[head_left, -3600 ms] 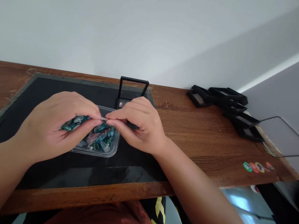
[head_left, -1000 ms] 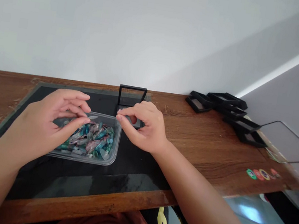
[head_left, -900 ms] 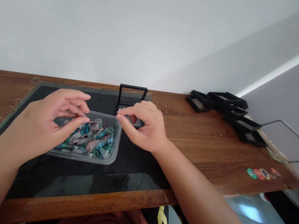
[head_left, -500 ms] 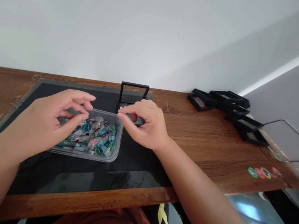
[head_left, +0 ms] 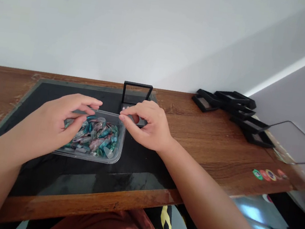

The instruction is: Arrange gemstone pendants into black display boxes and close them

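Observation:
A clear plastic container (head_left: 119, 151) holds many glossy, nail-shaped pieces (head_left: 100, 137) in teal, pink and clear tones, which look like press-on nails. My left hand (head_left: 65, 120) hovers over its left side, fingers apart and thumb low, with nothing seen in it. Above the container's far right corner, my right hand (head_left: 147, 125) pinches thumb and index finger together. Whatever might be between those fingertips is too small to make out. Behind my right hand stands an open black case (head_left: 139, 85) with a raised see-through lid; small pale pieces show in its base, partly hidden.
A black mat (head_left: 97, 177) covers the wooden table (head_left: 195, 136) under the container. Several black cases (head_left: 233, 107) lie piled at the back right, near a thin dark wire frame (head_left: 291, 123). Round coloured stickers (head_left: 265, 175) sit by the right edge.
My left hand has shifted slightly right over the container, its fingertips nearer my right hand. My right hand keeps its pinch at nearly the same spot.

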Action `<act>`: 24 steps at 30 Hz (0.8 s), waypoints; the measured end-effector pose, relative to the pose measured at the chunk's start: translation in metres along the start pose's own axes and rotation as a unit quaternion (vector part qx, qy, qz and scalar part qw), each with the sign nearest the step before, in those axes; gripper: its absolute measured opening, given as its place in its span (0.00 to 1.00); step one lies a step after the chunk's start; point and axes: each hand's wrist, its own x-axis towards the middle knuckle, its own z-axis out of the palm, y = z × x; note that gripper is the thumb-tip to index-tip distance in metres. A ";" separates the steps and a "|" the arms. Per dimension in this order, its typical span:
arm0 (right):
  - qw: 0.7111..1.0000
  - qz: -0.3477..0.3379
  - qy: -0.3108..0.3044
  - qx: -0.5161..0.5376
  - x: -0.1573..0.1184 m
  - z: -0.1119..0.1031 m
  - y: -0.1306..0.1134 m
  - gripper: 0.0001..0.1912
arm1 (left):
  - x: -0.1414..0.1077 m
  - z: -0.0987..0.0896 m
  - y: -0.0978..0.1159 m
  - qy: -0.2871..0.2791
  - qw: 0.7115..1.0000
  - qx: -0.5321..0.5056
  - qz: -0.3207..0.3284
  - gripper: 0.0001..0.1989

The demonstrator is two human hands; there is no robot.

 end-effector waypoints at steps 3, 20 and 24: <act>1.000 0.007 -0.008 -0.001 0.000 0.000 0.000 0.09 | -0.001 0.001 0.001 -0.001 1.000 -0.027 -0.003 0.22; 0.999 0.023 -0.027 -0.003 0.000 -0.001 0.000 0.10 | 0.003 0.004 0.012 0.071 0.962 -0.262 -0.021 0.25; 1.000 -0.002 -0.014 -0.010 0.002 -0.002 -0.003 0.10 | 0.006 0.002 0.017 0.043 0.937 -0.343 -0.048 0.25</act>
